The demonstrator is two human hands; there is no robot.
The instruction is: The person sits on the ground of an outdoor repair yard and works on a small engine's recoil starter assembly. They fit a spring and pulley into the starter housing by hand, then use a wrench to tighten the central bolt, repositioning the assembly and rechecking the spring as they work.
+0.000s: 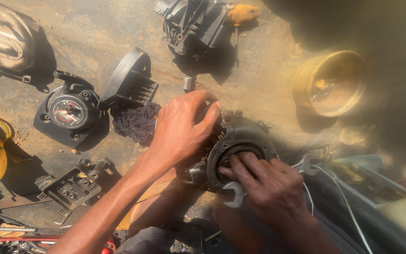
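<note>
Round dark-grey cast-metal engine housing (pixel 240 141): was matt, greasy. Open-ended steel spanner (pixel 233 195): was smooth, dull silver. Black ribbed plastic cover (pixel 130 82): was matt. Brass-coloured metal bowl (pixel 330 82): was glossy. Dirt ground (pixel 95 33): was rough, dusty.

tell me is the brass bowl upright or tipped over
Tipped. The brass bowl lies on its side on the ground, its open mouth facing sideways toward the camera; contents unclear in the glare.

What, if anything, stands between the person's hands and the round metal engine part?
Nothing visible. The left hand grips the engine part from above, and the right hand's fingers press into its round opening.
</note>
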